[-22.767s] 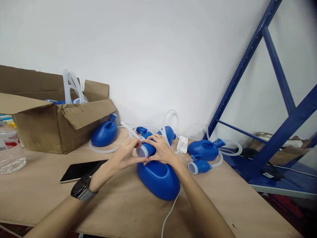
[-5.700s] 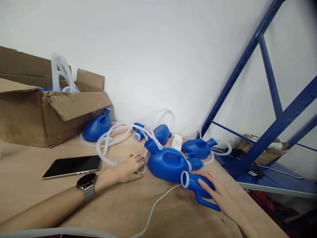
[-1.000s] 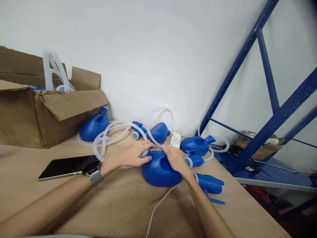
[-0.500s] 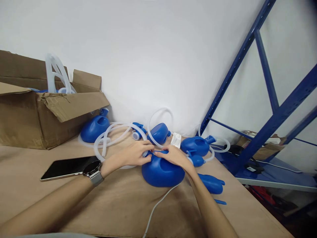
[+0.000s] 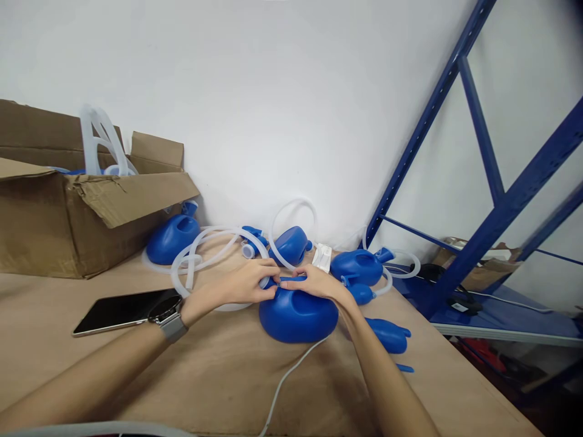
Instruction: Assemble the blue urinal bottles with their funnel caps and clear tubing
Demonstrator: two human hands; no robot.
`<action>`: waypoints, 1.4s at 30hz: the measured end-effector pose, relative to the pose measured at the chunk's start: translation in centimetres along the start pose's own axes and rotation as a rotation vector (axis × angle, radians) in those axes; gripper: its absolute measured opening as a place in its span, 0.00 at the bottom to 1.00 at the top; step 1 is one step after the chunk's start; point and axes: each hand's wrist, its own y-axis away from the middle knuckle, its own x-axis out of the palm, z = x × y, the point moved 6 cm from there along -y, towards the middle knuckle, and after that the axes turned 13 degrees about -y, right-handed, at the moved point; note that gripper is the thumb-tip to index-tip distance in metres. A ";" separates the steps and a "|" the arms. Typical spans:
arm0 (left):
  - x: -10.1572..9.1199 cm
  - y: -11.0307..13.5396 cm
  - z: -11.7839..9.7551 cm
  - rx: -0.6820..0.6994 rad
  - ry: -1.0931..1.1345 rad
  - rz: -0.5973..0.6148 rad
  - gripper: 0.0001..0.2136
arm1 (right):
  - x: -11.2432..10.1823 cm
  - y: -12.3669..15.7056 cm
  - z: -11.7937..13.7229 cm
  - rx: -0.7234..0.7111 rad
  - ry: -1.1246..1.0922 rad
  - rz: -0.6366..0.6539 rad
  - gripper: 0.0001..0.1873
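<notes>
Open cardboard box [image 5: 40, 227], left side of counter [image 5: 204, 382]: contains whitish tubing [image 5: 90, 149] rising above the flaps, and blue parts [image 5: 78, 172], largely hidden. Blue bottle [image 5: 296, 320]: on the counter before the person; interior not visible. Left hand [image 5: 252, 281]: fingers curled, closed about the bottle's neck. Right hand [image 5: 315, 282]: partly curled, gripping the bottle's top, thumb toward the neck.

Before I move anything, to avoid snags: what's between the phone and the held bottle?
In the head view, the left hand and part of a pale tube lie between phone and bottle.
</notes>
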 end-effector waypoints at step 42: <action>1.3 -0.8 1.2 -0.001 -0.236 -0.014 0.17 | -8.3 16.3 -14.3 0.087 0.189 -0.239 0.36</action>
